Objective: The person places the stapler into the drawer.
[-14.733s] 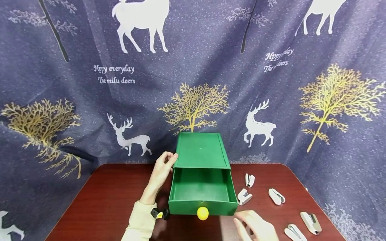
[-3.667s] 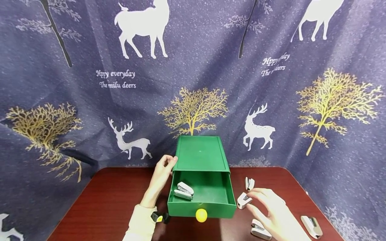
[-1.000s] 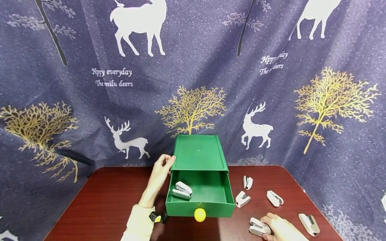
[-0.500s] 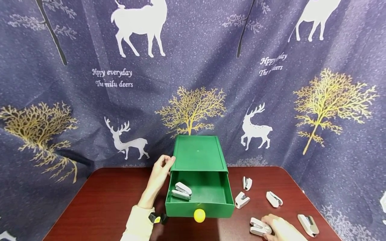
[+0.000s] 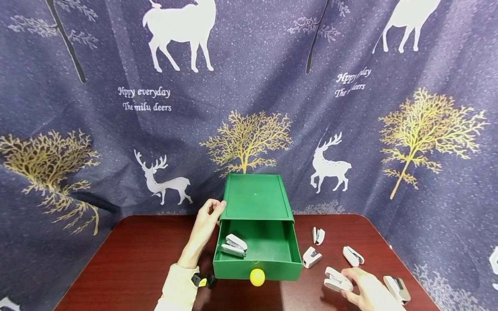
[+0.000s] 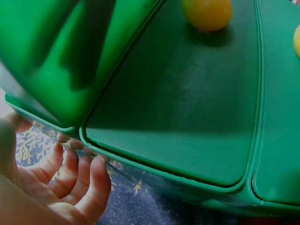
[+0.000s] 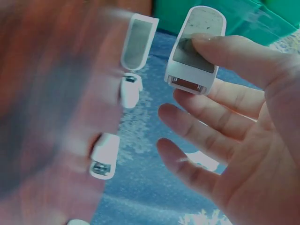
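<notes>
Stapler [image 5: 337, 279], white and grey, sits pinched in the right hand [image 5: 365, 287], held above the table [image 5: 148, 242]; the thumb lies on its grey panel with fingertips beneath, while the ring and little fingers stand apart from it. Just beyond these fingers lies a white stapler [image 5: 353, 255]; farther off, ahead and to their left, are a nearer stapler [image 5: 311, 257] and a farther stapler [image 5: 318, 236]. To their right, near the hand, is a grey-topped stapler [image 5: 397, 289]. Well to the left of the right fingers stands a green box [image 5: 256, 196], its drawer [image 5: 233, 271] pulled out, with a yellow knob [image 5: 257, 277] in front and one loose stapler [image 5: 234, 246] inside, by the left wall. The left hand [image 5: 204, 222] touches the box's left side, its fingers relaxed and slightly bent; the drawer is to their right, nearer the person.
</notes>
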Available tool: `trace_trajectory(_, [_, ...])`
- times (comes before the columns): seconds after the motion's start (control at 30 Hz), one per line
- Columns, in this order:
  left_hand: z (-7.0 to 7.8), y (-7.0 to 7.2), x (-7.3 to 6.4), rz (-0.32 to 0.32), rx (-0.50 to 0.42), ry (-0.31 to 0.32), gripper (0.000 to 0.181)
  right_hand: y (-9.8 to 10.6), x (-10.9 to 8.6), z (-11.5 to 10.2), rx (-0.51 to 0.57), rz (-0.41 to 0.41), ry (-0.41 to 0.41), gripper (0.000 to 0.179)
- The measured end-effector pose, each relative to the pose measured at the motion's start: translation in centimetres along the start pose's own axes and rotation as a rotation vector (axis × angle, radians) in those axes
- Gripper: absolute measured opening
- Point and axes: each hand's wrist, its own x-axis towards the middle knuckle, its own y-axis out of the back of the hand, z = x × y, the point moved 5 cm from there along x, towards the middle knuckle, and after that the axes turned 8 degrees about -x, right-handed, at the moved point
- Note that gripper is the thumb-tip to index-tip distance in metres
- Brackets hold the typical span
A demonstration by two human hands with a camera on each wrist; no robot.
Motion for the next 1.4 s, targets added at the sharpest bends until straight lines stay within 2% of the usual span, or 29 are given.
trace_trajectory(0.27, [0.3, 0.0, 0.0, -0.015, -0.024, 0.037, 0.021, 2.2, 0.8, -1.3, -0.081, 0.199, 0.055, 0.047])
trace_trajectory(0.37, [1.6, -0.3, -0.5, -0.028, -0.016, 0.036, 0.019, 3.2, 1.2, -1.7, -0.097, 0.202, 0.004, 0.047])
trace_trajectory(0.5, [3.3, -0.8, -1.2, -0.034, 0.004, 0.025, 0.016, 4.7, 1.9, -2.5, -0.12, 0.234, -0.007, 0.047])
trace_trajectory(0.63, [3.3, -0.7, -1.3, -0.032, -0.001, 0.031, 0.017, 6.1, 2.6, -3.7, -0.105, 0.306, 0.089, 0.051])
trace_trajectory(0.73, [3.3, -0.6, -1.4, -0.029, 0.005, 0.032, 0.018, 7.1, 3.3, -4.7, -0.062, 0.321, 0.143, 0.05])
trace_trajectory(0.87, [3.3, -0.7, -1.3, -0.031, 0.015, 0.027, 0.017, 8.4, 4.3, -5.7, -0.021, 0.34, 0.162, 0.048])
trace_trajectory(1.17, [3.3, -0.7, -1.4, -0.026, 0.034, 0.028, 0.017, 10.6, 6.1, -6.9, 0.03, 0.338, 0.111, 0.045])
trace_trajectory(1.4, [2.7, -0.6, -1.0, -0.025, 0.027, 0.015, 0.017, 11.2, 7.6, -8.2, 0.066, 0.322, 0.125, 0.043])
